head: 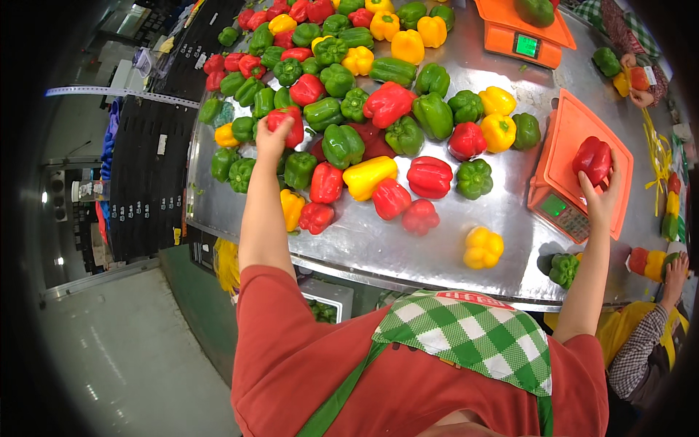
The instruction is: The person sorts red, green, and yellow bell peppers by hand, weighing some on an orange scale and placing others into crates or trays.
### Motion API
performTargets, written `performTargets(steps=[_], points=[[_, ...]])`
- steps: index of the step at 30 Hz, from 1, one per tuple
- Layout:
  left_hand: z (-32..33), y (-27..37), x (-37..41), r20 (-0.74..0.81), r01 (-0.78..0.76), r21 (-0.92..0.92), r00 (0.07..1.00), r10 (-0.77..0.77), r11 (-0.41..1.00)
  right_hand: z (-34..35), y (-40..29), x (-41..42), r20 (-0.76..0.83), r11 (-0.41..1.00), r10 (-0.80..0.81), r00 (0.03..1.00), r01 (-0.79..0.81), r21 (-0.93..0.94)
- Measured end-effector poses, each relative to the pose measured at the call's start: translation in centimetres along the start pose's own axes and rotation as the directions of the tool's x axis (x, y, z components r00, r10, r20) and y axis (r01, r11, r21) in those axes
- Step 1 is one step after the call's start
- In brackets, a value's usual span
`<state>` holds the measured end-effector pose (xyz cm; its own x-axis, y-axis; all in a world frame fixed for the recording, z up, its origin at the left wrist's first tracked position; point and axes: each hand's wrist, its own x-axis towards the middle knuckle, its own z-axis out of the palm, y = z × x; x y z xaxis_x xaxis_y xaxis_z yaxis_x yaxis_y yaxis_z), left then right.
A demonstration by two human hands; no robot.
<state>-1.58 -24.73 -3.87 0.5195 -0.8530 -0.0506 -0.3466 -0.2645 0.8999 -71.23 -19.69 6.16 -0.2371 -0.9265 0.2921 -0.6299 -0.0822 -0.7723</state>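
Note:
My left hand grips a red bell pepper among the loose peppers on the left of the steel table. Far to the right, my right hand has its fingers around a dark red bell pepper, over the tray of an orange digital scale. Whether this pepper rests on the tray I cannot tell. Green, red and yellow peppers surround my left hand. By my right forearm a green bell pepper lies on the table, with a bit of yellow behind it. One yellow bell pepper sits near the front edge.
Another orange scale at the back carries a green pepper. At the right, other people's hands hold peppers, some in a packed row. Yellow ties lie nearby. Stacked black crates stand at the left.

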Motion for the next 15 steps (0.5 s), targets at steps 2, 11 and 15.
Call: performTargets(steps=[2,11,15], points=[[0.5,1.9,-1.6,0.127,0.25,-0.554,0.968,-0.216,0.795,1.7,-4.0,-2.3,0.085,0.977,-0.006,0.996,-0.013,0.215],[6.6,12.8,-11.6,0.725,0.725,-0.687,0.688,-0.018,0.039,9.1,-6.3,-9.3,0.384,0.966,-0.194,0.903,0.245,-0.088],[9.6,15.1,-13.8,0.794,0.794,-0.608,0.608,-0.004,0.021,9.4,-4.8,-10.5,0.353,0.976,-0.177,0.919,0.211,-0.059]])
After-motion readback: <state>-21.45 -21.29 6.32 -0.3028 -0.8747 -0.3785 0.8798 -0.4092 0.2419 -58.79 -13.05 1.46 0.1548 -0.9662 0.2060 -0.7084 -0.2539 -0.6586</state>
